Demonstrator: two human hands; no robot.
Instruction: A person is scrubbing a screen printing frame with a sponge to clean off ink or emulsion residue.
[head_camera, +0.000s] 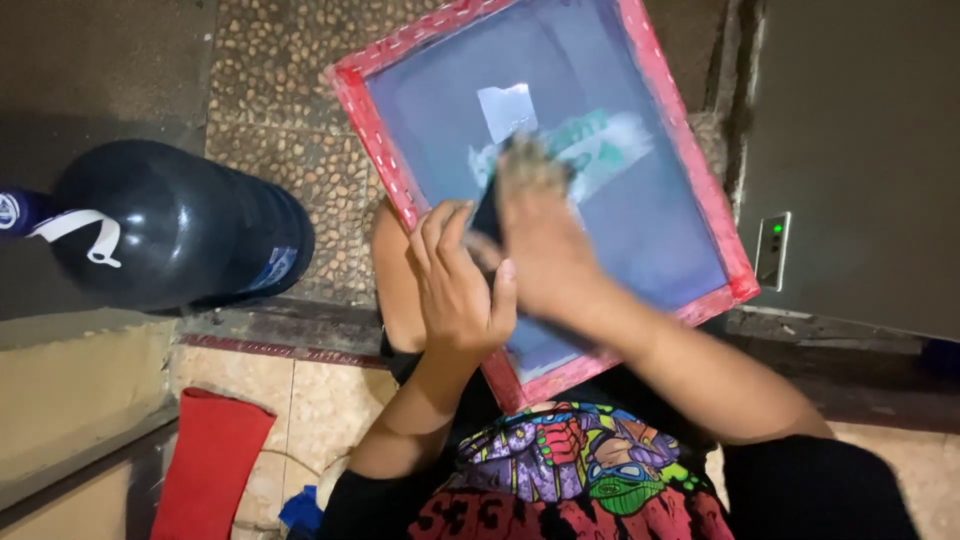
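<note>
A red-framed printing screen (395, 170) with dark blue-grey mesh leans tilted against my lap. Its mesh bears a pale green smeared patch (610, 145) and a light square of tape (505, 108). My right hand (540, 230) is blurred and presses a dark small object, perhaps a cloth or sponge (487, 215), onto the mesh near the green patch. My left hand (455, 285) rests on the screen just left of it, fingers curled beside the dark object. Whether the left hand grips anything is unclear.
A large dark water jug (170, 225) lies at the left on a pebbled floor. A red cloth or board (210, 465) sits at lower left. A grey panel with a green-lit switch (772, 250) stands at the right.
</note>
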